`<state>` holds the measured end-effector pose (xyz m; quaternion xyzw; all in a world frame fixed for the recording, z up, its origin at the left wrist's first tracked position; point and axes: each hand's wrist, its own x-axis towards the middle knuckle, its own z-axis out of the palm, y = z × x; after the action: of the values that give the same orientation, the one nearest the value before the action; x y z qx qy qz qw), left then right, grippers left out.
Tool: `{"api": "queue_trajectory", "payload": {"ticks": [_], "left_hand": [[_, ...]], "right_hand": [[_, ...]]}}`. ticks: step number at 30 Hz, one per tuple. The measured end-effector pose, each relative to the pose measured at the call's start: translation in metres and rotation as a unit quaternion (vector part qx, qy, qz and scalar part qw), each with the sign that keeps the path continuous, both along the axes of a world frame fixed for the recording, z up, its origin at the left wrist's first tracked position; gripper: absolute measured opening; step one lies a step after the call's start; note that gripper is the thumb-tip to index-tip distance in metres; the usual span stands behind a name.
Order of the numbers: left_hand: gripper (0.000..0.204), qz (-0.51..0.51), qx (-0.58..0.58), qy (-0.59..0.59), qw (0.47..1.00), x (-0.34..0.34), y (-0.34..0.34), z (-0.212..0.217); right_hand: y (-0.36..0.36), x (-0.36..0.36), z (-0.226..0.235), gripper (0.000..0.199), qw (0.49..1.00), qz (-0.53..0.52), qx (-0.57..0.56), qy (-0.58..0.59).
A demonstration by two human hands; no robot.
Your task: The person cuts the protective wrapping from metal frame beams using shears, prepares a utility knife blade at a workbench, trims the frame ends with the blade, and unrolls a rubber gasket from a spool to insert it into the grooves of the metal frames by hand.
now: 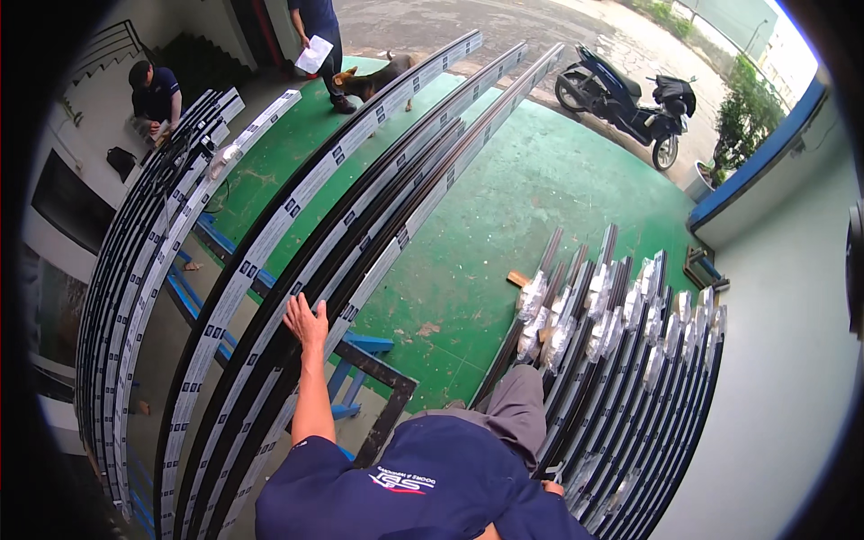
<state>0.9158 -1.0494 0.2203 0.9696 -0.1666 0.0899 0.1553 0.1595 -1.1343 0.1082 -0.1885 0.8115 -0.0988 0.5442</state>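
Observation:
My left hand lies with spread fingers on a long dark frame profile with pale protective film, among several profiles on a rack. A gap parts this bundle from another long profile to its left. Low on the right, my right hand shows only in part, its fingers curled beside a small pale grey piece that I cannot make out. Close by it stand several dark profiles, their upper ends wrapped in clear plastic.
Blue and black rack supports stand beside my left arm. More profiles fill the left, where a person bends over them. Another person holds paper near a dog. A motorbike is parked beyond the green floor.

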Motion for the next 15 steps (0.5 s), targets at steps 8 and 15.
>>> {"api": "queue_trajectory", "payload": {"ticks": [8, 15], "left_hand": [[0.062, 0.034, -0.004, -0.007, 0.999, 0.023, -0.128, -0.002], [0.057, 0.033, -0.014, 0.006, 0.999, 0.051, -0.294, 0.004]], "right_hand": [[-0.176, 0.079, -0.033, 0.013, 0.999, 0.0, 0.033, -0.027], [-0.379, 0.13, -0.038, 0.014, 0.997, 0.011, 0.051, -0.048]]}}
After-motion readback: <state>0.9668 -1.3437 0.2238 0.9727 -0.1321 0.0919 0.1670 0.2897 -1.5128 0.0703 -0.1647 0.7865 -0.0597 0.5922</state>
